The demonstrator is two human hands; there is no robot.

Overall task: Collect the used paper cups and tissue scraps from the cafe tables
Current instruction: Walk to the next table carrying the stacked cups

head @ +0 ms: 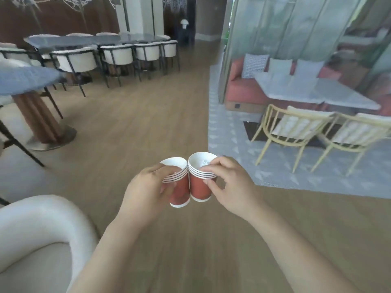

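Head view: looks forward and down over both forearms, above a wood floor.
Left hand: curled round the left cups, thumb on the layered rims, fingers wrapped round the red wall.
Left cups: red paper with white base, nested, tilted slightly rightward, mouth open toward the camera; held in the air, low centre of frame.
Right hand: pinches the right cups at the rim, fingertips on the layered edges, thumb lower on the red side.
Right cups: same red paper, nested, near upright, touching the left cups side to side.
Tissue scrap: white, crumpled, sits inside the topmost right cup.
Armchair: white, curved back, lower left corner.
Round table: grey top, brown pedestal, left edge.
Long table: far left, lined with white chairs.
Rug: grey, patterned, right side.
Marble table: on the rug, beside a red bench with cushions.
Wooden chairs: two, pale frames, drawn up to the marble table.
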